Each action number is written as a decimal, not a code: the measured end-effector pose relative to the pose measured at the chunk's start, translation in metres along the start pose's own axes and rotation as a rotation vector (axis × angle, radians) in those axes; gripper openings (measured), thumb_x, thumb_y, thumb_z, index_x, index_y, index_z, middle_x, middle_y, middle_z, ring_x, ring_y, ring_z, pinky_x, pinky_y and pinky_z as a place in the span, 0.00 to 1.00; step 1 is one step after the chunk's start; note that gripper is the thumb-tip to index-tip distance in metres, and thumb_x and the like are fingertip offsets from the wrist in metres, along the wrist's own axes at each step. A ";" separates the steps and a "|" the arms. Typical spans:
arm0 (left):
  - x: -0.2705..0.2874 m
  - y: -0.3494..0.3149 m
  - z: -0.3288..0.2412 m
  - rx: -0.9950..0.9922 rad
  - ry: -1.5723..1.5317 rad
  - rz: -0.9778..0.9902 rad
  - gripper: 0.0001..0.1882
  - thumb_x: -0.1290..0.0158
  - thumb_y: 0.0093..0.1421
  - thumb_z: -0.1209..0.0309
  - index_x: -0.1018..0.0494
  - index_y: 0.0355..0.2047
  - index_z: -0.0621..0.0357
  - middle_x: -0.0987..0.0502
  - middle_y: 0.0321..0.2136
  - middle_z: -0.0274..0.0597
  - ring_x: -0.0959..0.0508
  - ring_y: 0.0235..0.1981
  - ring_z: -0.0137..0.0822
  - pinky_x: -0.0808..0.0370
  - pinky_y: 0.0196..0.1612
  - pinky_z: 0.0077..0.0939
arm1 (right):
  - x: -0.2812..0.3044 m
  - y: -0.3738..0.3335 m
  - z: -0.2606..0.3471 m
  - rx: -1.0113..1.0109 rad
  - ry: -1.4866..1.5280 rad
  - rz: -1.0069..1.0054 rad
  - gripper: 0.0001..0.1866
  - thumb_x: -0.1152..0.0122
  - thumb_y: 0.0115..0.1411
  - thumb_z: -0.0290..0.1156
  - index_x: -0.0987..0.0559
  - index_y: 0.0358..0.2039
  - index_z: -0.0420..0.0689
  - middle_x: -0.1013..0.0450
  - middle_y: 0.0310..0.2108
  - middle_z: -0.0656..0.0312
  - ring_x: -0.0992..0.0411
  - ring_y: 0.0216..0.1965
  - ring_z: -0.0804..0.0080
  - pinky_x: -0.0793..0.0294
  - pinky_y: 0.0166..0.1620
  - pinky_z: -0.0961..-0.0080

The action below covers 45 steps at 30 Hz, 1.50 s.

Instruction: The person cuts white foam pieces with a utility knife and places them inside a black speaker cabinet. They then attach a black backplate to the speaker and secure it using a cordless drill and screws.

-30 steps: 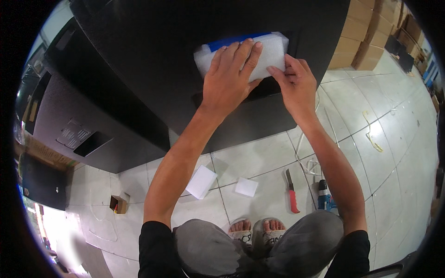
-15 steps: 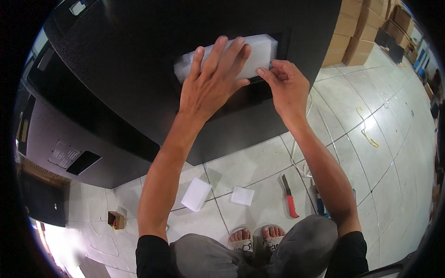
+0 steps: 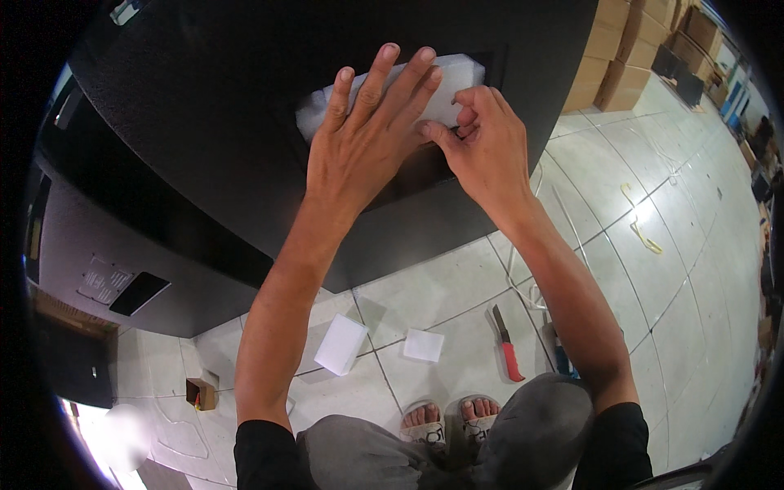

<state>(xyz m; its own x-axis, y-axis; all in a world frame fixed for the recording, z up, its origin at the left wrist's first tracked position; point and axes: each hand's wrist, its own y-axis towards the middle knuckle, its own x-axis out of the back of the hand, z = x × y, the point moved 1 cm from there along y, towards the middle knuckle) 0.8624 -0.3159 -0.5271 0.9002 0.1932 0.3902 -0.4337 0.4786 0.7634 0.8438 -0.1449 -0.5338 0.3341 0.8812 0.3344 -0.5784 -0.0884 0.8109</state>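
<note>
Pressing flat, the left hand [image 3: 359,155] spreads its fingers wide over a white foam block [image 3: 445,86] sitting in a recess of a black cabinet [image 3: 204,122], steadying it while the right hand [image 3: 486,151] pinches its lower edge.

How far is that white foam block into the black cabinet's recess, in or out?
Partly in. The white foam block sits within the recess of the black cabinet, left hand flat on it, right hand pinching its edge. Depth cannot be told.

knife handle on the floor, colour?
Red handle on the knife, dark blade; head view.
</note>
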 end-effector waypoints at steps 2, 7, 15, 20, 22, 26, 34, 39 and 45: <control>-0.002 0.000 0.000 0.004 -0.009 -0.009 0.43 0.44 0.54 0.38 0.40 0.69 0.31 0.47 0.73 0.21 0.53 0.75 0.32 0.65 0.77 0.43 | -0.003 0.001 -0.002 -0.002 0.010 -0.011 0.21 0.21 0.49 0.32 0.25 0.37 0.39 0.31 0.26 0.61 0.30 0.24 0.72 0.26 0.30 0.75; -0.002 -0.001 0.000 0.011 -0.074 0.011 0.43 0.44 0.56 0.39 0.43 0.70 0.31 0.48 0.73 0.22 0.54 0.75 0.33 0.63 0.76 0.44 | -0.001 0.001 -0.004 0.026 -0.019 0.024 0.20 0.23 0.52 0.32 0.22 0.40 0.36 0.28 0.31 0.55 0.24 0.26 0.65 0.24 0.31 0.70; 0.018 -0.012 0.018 0.032 -0.258 0.022 0.42 0.39 0.54 0.43 0.39 0.69 0.26 0.46 0.73 0.30 0.51 0.75 0.40 0.58 0.75 0.49 | 0.008 0.000 0.004 -0.043 -0.178 0.056 0.22 0.25 0.54 0.44 0.20 0.40 0.41 0.22 0.35 0.56 0.19 0.30 0.64 0.22 0.31 0.68; 0.034 -0.032 0.034 0.198 -0.113 -0.139 0.32 0.35 0.50 0.46 0.26 0.58 0.17 0.46 0.73 0.34 0.51 0.74 0.48 0.53 0.73 0.59 | 0.005 0.000 -0.001 -0.058 -0.213 0.014 0.24 0.24 0.50 0.52 0.21 0.38 0.47 0.27 0.20 0.68 0.26 0.23 0.70 0.29 0.29 0.68; 0.032 -0.036 0.035 0.262 -0.108 -0.133 0.30 0.34 0.47 0.47 0.24 0.54 0.10 0.46 0.73 0.35 0.51 0.74 0.51 0.52 0.71 0.63 | 0.003 0.000 -0.003 -0.053 -0.213 0.016 0.24 0.24 0.51 0.52 0.21 0.38 0.47 0.27 0.19 0.69 0.26 0.22 0.70 0.29 0.29 0.68; 0.021 -0.038 0.039 0.266 -0.050 -0.115 0.27 0.44 0.52 0.35 0.24 0.54 0.12 0.52 0.74 0.37 0.58 0.75 0.54 0.62 0.71 0.69 | -0.001 -0.001 -0.008 -0.052 -0.210 -0.002 0.25 0.24 0.50 0.53 0.21 0.37 0.47 0.28 0.17 0.69 0.27 0.21 0.71 0.30 0.29 0.70; 0.012 -0.044 0.044 0.246 -0.020 -0.137 0.27 0.45 0.52 0.35 0.24 0.54 0.10 0.54 0.74 0.37 0.59 0.75 0.54 0.62 0.71 0.70 | -0.005 0.000 -0.016 -0.027 -0.171 0.004 0.27 0.24 0.49 0.55 0.21 0.37 0.46 0.29 0.16 0.69 0.28 0.20 0.73 0.31 0.28 0.72; 0.022 -0.041 0.036 0.271 -0.032 -0.087 0.26 0.42 0.54 0.38 0.25 0.55 0.12 0.52 0.74 0.37 0.58 0.75 0.54 0.61 0.72 0.66 | -0.001 -0.001 -0.010 0.035 -0.236 0.008 0.23 0.26 0.55 0.51 0.20 0.40 0.46 0.22 0.21 0.62 0.21 0.21 0.70 0.26 0.25 0.73; 0.042 -0.031 0.026 0.276 -0.093 -0.050 0.26 0.39 0.56 0.43 0.24 0.56 0.19 0.45 0.73 0.36 0.51 0.74 0.51 0.57 0.74 0.57 | 0.002 -0.008 0.003 -0.018 -0.285 0.028 0.24 0.27 0.55 0.50 0.20 0.43 0.45 0.21 0.23 0.62 0.20 0.24 0.69 0.24 0.29 0.70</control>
<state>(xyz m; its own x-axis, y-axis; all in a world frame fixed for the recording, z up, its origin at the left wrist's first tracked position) 0.9123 -0.3449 -0.5212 0.9187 0.0898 0.3847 -0.3949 0.2321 0.8889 0.8509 -0.1438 -0.5381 0.5116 0.7124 0.4804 -0.6031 -0.1005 0.7913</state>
